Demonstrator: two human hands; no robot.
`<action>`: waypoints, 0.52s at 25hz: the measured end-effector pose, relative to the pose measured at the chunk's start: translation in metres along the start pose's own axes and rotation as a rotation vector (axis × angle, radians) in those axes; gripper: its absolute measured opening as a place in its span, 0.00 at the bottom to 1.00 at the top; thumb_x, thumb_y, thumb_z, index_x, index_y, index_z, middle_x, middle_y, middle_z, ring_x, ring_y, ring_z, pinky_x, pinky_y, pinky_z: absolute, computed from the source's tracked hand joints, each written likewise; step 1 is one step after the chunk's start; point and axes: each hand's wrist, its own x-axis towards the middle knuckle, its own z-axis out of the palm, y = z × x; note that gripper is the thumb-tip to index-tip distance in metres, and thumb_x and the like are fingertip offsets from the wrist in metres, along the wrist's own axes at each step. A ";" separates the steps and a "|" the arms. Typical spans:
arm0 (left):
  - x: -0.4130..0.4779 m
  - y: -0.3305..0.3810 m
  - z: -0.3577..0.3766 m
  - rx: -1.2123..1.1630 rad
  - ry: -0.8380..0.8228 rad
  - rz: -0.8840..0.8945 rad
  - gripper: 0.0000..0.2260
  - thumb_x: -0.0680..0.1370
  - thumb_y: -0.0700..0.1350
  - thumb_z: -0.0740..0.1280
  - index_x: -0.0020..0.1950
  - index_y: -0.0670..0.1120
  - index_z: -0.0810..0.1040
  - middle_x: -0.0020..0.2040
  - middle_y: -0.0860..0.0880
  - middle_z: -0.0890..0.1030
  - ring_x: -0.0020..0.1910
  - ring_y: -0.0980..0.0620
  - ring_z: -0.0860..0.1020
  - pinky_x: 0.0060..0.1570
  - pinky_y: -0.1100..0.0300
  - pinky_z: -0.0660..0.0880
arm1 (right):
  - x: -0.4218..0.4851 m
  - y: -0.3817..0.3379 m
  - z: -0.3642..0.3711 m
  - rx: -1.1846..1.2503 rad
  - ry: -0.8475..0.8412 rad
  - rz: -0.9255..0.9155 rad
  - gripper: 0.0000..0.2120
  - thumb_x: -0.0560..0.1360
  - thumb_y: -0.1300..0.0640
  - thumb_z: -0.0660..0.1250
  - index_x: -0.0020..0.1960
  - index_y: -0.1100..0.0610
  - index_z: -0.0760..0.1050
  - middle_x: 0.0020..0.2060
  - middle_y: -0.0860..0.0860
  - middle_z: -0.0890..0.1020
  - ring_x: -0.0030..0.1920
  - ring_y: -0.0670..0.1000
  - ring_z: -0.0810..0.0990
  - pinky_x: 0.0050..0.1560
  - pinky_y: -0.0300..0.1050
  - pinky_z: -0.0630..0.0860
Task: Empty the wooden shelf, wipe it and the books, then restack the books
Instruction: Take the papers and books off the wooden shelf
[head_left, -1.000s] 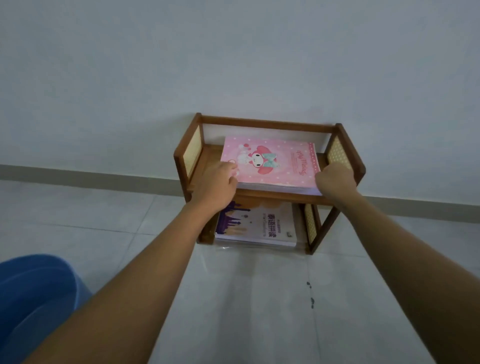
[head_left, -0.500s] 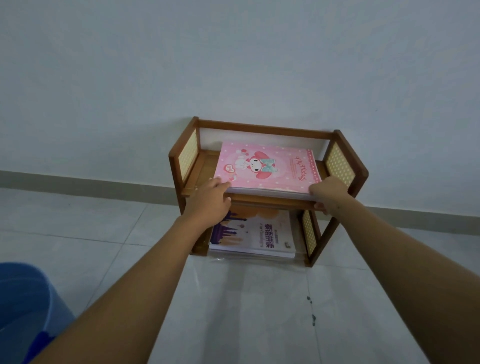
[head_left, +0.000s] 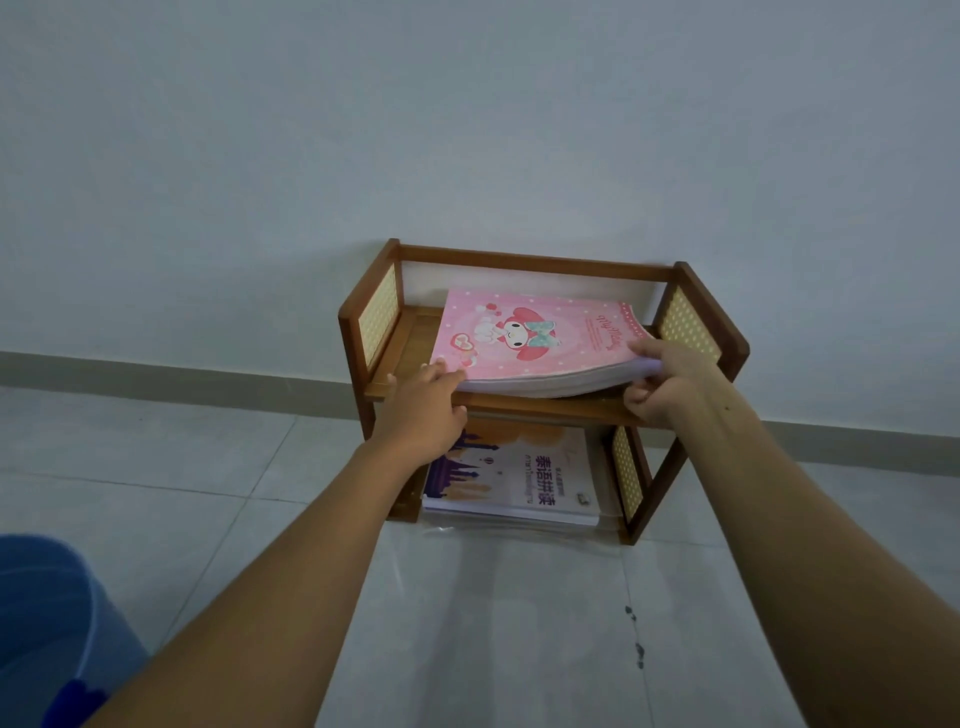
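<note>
Gripping pink books (head_left: 535, 345) atop shelf (head_left: 535, 258), purple books (head_left: 519, 470) beneath

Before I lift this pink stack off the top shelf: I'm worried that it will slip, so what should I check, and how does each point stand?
1. Grip of right hand on pink stack: ok; thumb on top at the right front corner, fingers beneath.
2. Grip of left hand: cannot tell; its fingers touch the left front corner.
3. Stack clear of wooden shelf: not ok; right corner raised, the middle sags onto the board.
4. Bare floor in front for setting down: ok.
</note>
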 end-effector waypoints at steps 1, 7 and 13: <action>0.000 0.000 0.000 -0.004 -0.010 0.003 0.23 0.81 0.49 0.59 0.76 0.52 0.60 0.78 0.48 0.57 0.77 0.46 0.55 0.74 0.43 0.42 | -0.001 -0.002 0.001 0.040 -0.033 0.000 0.20 0.67 0.60 0.76 0.57 0.57 0.74 0.52 0.51 0.80 0.40 0.43 0.75 0.37 0.36 0.75; 0.003 0.002 -0.002 -0.068 0.026 -0.011 0.22 0.81 0.47 0.59 0.75 0.52 0.61 0.77 0.48 0.58 0.76 0.47 0.55 0.73 0.44 0.38 | -0.014 -0.003 0.021 0.078 -0.150 -0.067 0.31 0.63 0.60 0.78 0.61 0.58 0.68 0.54 0.60 0.79 0.56 0.62 0.76 0.56 0.59 0.75; -0.001 0.002 0.002 -0.147 0.094 -0.034 0.23 0.81 0.44 0.59 0.76 0.53 0.59 0.78 0.50 0.57 0.77 0.46 0.53 0.73 0.46 0.40 | -0.011 0.021 0.057 0.052 -0.128 -0.187 0.47 0.62 0.59 0.80 0.71 0.49 0.55 0.60 0.60 0.72 0.58 0.64 0.75 0.55 0.72 0.73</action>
